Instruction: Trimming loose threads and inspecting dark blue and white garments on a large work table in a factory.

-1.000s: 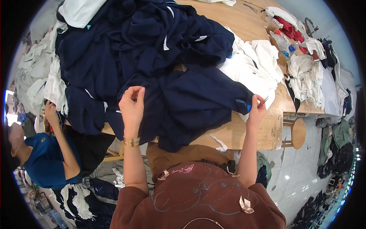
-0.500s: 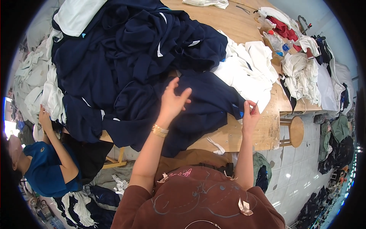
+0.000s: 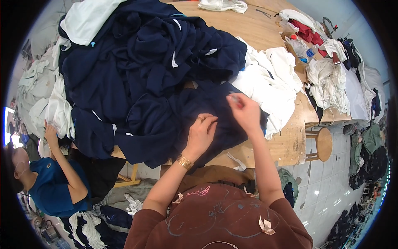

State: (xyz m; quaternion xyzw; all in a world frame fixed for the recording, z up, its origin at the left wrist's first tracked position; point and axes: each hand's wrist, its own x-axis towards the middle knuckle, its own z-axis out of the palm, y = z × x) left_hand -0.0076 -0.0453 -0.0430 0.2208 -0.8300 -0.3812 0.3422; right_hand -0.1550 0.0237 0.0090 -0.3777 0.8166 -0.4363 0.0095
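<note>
A large heap of navy garments point(image 3: 120, 74) with white trim covers the near left of the table. Over its front right part, my left hand point(image 3: 200, 135), with a gold band at the wrist, has its fingers curled in against the navy cloth and seems to pinch it. My right hand point(image 3: 247, 114) is raised over the same cloth, to the right of the left hand and a little farther off. Its fingers close on a small tool point(image 3: 235, 98), grey and red and smeared by motion. White garments point(image 3: 271, 79) lie beside the navy heap on the right.
The wooden table point(image 3: 286, 137) ends close in front of me. At its right stand a round stool point(image 3: 323, 144) and a surface with white cloth bundles point(image 3: 327, 85). A person in a blue shirt point(image 3: 60, 180) handles white cloth point(image 3: 60, 108) at the left.
My right hand has let go of the navy cloth's right edge and moved left and away from me. My left hand has come nearer and right, its spread fingers now curled in.
</note>
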